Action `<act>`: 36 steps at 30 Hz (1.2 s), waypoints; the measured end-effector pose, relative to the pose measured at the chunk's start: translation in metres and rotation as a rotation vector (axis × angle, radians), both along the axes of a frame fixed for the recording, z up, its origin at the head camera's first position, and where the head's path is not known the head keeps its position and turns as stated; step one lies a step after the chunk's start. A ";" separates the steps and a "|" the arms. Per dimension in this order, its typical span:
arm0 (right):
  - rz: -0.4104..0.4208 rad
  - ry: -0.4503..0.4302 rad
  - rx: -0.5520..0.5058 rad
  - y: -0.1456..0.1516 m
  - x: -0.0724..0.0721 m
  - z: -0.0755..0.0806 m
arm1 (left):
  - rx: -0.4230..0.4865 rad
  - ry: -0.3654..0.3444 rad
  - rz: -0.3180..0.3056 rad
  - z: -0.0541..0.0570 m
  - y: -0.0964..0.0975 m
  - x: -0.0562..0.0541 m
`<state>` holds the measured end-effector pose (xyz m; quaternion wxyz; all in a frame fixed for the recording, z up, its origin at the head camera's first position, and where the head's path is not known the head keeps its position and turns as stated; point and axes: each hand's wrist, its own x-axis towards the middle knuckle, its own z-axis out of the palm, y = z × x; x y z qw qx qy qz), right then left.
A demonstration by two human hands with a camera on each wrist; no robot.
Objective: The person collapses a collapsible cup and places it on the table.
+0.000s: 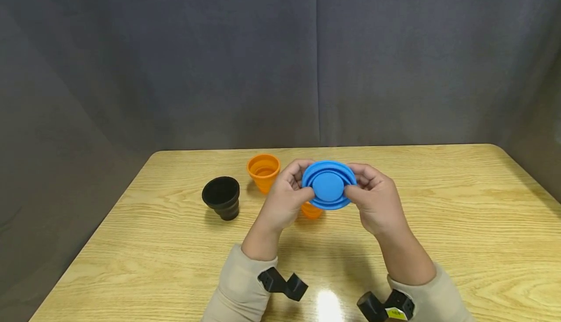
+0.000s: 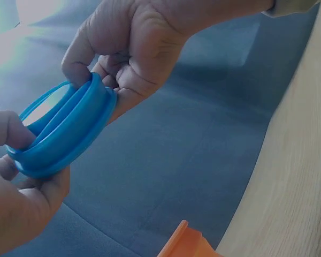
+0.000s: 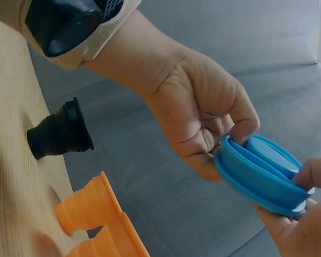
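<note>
A blue collapsible cup [image 1: 328,186], pressed nearly flat, is held up over the table between both hands. My left hand [image 1: 287,198] grips its left rim, thumb on the inner rings and fingers behind. On the opposite side, my right hand [image 1: 377,198] pinches the rim the same way. The round base disc faces me in the head view. Seen edge-on in the left wrist view, the blue cup [image 2: 69,131] shows its folded rings and thick outer band. One orange cup [image 1: 311,210] stands behind the blue one, mostly hidden by it.
Farther back on the wooden table [image 1: 144,244] stands another orange cup [image 1: 263,172], extended and upright. A black extended cup [image 1: 221,198] is to its left, nearer me. Dark cloth [image 1: 236,68] hangs behind the table and at its sides.
</note>
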<state>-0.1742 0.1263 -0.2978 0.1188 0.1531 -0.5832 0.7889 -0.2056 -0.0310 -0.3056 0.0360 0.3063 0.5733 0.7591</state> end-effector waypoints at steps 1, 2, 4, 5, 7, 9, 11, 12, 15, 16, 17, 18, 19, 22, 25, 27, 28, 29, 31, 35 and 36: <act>0.002 0.006 0.006 0.001 0.000 0.000 | -0.004 0.000 -0.003 0.000 -0.001 0.000; 0.007 0.015 0.018 0.002 0.001 0.000 | -0.008 -0.003 -0.010 0.000 -0.002 0.001; 0.056 0.036 0.032 0.007 0.001 -0.001 | -0.012 -0.016 -0.038 0.000 -0.004 0.001; 0.083 0.044 0.042 0.009 0.002 -0.001 | -0.014 -0.024 -0.056 0.000 -0.006 0.001; 0.140 0.054 0.056 0.013 0.002 -0.001 | -0.012 -0.042 -0.102 0.000 -0.009 0.000; 0.194 0.053 0.070 0.017 0.001 0.000 | -0.004 -0.063 -0.162 0.001 -0.013 -0.001; 0.241 0.041 0.082 0.020 0.001 0.001 | 0.004 -0.073 -0.227 0.001 -0.016 -0.003; 0.258 0.034 0.088 0.021 0.000 0.002 | 0.007 -0.072 -0.258 0.001 -0.017 -0.004; 0.306 0.018 0.096 0.025 -0.001 0.004 | 0.006 -0.051 -0.317 0.002 -0.020 -0.006; 0.320 0.019 0.097 0.026 -0.001 0.004 | 0.001 -0.039 -0.324 0.003 -0.020 -0.007; 0.327 0.018 0.101 0.027 -0.002 0.004 | 0.000 -0.030 -0.328 0.003 -0.020 -0.008; 0.334 0.019 0.105 0.028 -0.002 0.004 | -0.002 -0.023 -0.326 0.004 -0.020 -0.008; 0.341 0.020 0.107 0.029 -0.003 0.004 | -0.006 -0.018 -0.316 0.004 -0.019 -0.008; 0.366 0.028 0.114 0.032 -0.003 0.003 | -0.020 -0.014 -0.280 0.005 -0.017 -0.007; 0.416 0.047 0.106 0.036 -0.004 0.002 | -0.040 -0.023 -0.226 0.006 -0.015 -0.005; 0.446 0.061 0.096 0.037 -0.004 0.002 | -0.052 -0.028 -0.197 0.007 -0.014 -0.005; 0.458 0.062 0.090 0.038 -0.004 0.002 | -0.066 -0.027 -0.178 0.007 -0.014 -0.005; 0.468 0.061 0.084 0.038 -0.005 0.001 | -0.079 -0.024 -0.161 0.007 -0.014 -0.005; 0.477 0.044 0.077 0.038 -0.006 0.001 | -0.111 -0.011 -0.127 0.006 -0.014 -0.005; 0.500 0.013 0.067 0.035 -0.010 -0.002 | -0.161 0.024 -0.070 0.006 -0.015 -0.005; 0.507 0.008 0.064 0.034 -0.011 -0.003 | -0.167 0.027 -0.060 0.006 -0.016 -0.004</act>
